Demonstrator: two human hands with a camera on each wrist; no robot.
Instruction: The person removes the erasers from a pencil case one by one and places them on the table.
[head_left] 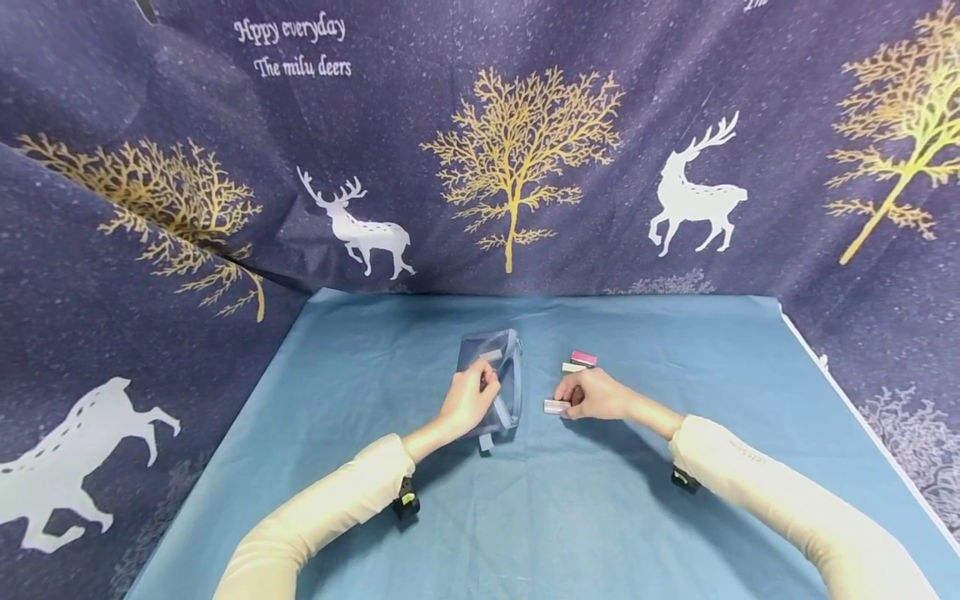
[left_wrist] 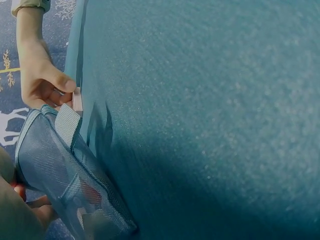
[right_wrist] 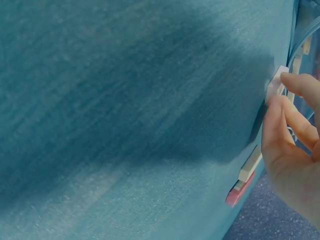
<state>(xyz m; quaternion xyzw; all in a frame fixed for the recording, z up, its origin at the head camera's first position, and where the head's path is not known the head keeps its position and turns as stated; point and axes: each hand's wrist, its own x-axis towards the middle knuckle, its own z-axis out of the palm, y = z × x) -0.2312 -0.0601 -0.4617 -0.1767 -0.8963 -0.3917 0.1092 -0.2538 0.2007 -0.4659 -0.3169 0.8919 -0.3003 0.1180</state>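
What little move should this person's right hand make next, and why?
Probably carry the small white block left to the zippered edge of the mesh pouch. The right hand pinches the block to the right of that edge, the left hand is at the pouch, and pale pieces show through the mesh, so adding this one seems a sensible step.
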